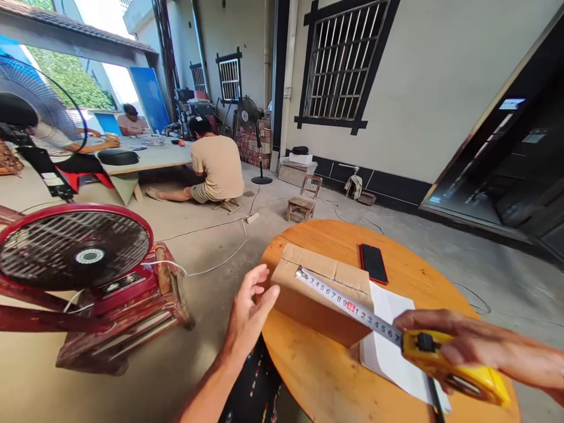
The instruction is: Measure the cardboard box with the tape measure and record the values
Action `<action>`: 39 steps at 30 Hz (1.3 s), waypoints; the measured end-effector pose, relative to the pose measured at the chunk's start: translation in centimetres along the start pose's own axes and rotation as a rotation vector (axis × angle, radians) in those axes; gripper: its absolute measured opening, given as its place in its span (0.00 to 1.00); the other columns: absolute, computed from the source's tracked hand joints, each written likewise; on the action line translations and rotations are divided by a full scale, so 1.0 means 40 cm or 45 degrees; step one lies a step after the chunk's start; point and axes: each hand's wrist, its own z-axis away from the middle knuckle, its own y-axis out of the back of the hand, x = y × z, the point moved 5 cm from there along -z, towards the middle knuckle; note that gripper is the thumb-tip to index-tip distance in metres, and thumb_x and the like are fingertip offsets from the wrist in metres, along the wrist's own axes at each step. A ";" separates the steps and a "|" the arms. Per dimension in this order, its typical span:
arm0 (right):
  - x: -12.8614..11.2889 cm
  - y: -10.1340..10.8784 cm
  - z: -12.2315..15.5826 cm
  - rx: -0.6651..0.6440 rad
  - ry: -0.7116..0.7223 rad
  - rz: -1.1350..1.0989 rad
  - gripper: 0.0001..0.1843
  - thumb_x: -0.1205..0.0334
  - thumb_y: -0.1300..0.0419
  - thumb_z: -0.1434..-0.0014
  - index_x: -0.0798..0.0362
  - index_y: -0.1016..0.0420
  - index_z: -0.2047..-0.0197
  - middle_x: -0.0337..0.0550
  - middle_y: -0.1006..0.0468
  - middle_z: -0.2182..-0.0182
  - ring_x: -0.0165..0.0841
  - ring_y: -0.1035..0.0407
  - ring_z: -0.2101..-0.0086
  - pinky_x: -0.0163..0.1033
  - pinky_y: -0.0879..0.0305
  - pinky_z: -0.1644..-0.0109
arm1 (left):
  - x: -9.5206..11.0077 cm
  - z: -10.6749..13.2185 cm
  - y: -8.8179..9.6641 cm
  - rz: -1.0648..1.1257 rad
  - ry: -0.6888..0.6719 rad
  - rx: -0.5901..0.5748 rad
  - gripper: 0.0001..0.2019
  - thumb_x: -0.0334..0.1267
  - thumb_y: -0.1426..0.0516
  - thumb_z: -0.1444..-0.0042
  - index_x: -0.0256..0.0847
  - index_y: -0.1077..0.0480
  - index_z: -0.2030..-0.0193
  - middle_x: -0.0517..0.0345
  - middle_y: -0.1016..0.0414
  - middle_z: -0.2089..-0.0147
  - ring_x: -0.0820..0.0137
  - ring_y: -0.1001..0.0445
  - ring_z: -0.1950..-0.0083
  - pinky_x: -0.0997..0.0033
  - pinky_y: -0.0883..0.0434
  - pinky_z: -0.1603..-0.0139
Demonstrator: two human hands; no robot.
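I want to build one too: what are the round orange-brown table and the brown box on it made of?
Round orange-brown table: looks like wood with a slight varnished sheen; plank seams and grain show. Brown box: probably matte cardboard, with folded flaps.

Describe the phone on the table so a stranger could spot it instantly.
Find the round wooden table in the foreground. Beyond the cardboard box under the tape measure lies the phone. It alone is a dark, glossy slab with a red edge.
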 end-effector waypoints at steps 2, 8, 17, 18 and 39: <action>-0.051 -0.008 -0.068 -0.201 -0.157 -0.105 0.22 0.48 0.33 0.54 0.46 0.16 0.55 0.52 0.18 0.57 0.47 0.21 0.66 0.44 0.23 0.67 | -0.024 -0.035 -0.030 0.018 -0.012 -0.003 0.32 0.51 0.39 0.46 0.42 0.39 0.36 0.42 0.34 0.37 0.57 0.29 0.43 0.57 0.33 0.44; -0.123 -0.079 -0.224 -0.454 -0.148 -0.202 0.21 0.51 0.37 0.50 0.54 0.17 0.57 0.46 0.19 0.67 0.36 0.24 0.76 0.34 0.31 0.80 | -0.049 -0.053 -0.097 0.100 -0.017 -0.016 0.31 0.43 0.45 0.40 0.42 0.46 0.31 0.43 0.35 0.35 0.57 0.35 0.35 0.56 0.36 0.37; -0.111 -0.035 -0.229 -0.486 -0.205 -0.202 0.23 0.51 0.35 0.53 0.56 0.16 0.58 0.48 0.19 0.67 0.38 0.25 0.74 0.36 0.28 0.79 | -0.023 -0.056 -0.100 -0.238 -0.108 0.098 0.21 0.39 0.47 0.43 0.44 0.29 0.43 0.53 0.26 0.45 0.59 0.29 0.43 0.61 0.32 0.42; -0.110 -0.023 -0.219 -0.462 -0.175 -0.183 0.22 0.52 0.35 0.54 0.57 0.16 0.58 0.49 0.18 0.66 0.39 0.24 0.73 0.37 0.28 0.78 | -0.022 -0.056 -0.099 -0.254 -0.099 0.112 0.21 0.39 0.47 0.43 0.44 0.28 0.43 0.53 0.25 0.47 0.59 0.28 0.44 0.61 0.32 0.44; 0.013 0.036 -0.146 -0.486 -0.127 -0.252 0.24 0.55 0.38 0.50 0.58 0.21 0.52 0.49 0.20 0.61 0.34 0.25 0.73 0.34 0.29 0.74 | -0.041 -0.039 -0.098 -0.344 0.000 0.171 0.27 0.47 0.47 0.39 0.55 0.42 0.32 0.57 0.33 0.35 0.61 0.30 0.41 0.64 0.32 0.44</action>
